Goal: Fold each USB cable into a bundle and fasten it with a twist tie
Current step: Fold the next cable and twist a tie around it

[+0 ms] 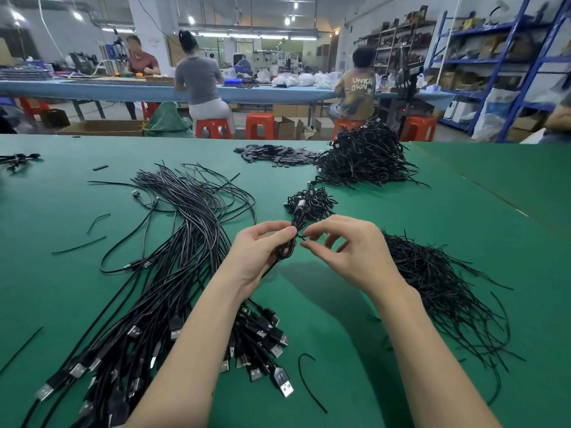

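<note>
above table [370, 350]: two hands, one folded cable [290, 242].

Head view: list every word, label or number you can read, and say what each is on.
"UNKN OWN": on the back of a seated person's shirt, in two lines, at the far bench.
Marks on the USB plugs: too small to read.
Boxes on the shelves: any print is too blurred to read.
</note>
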